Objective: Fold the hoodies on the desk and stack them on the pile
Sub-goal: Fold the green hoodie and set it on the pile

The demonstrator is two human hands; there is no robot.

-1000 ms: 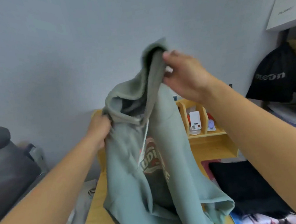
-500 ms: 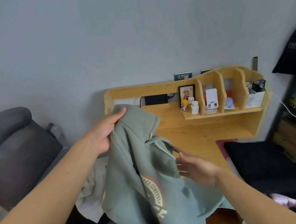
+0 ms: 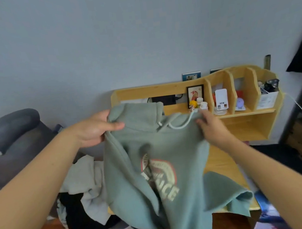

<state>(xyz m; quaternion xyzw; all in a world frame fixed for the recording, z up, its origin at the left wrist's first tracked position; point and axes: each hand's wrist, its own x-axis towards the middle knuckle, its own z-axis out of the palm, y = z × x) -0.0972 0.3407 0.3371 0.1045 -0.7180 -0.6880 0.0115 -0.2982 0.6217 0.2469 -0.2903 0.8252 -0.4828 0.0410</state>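
Observation:
A sage-green hoodie (image 3: 178,148) with a cream and red print on its chest hangs in the air in front of me, above the wooden desk (image 3: 224,160). My left hand (image 3: 96,129) grips its left shoulder beside the hood. At the other shoulder my right hand (image 3: 211,124) pinches the cloth near the white drawstring. The hood flops forward at the top, and one sleeve trails onto the desk at the lower right.
A heap of black and pale clothes (image 3: 82,199) lies left of the desk. A wooden shelf unit (image 3: 245,93) with small items stands at the desk's back. A dark chair (image 3: 9,140) is at far left, dark fabric (image 3: 274,159) at right.
My right hand has moved up from the hoodie's front to its right shoulder. The hoodie now hangs spread between both hands with its print facing me.

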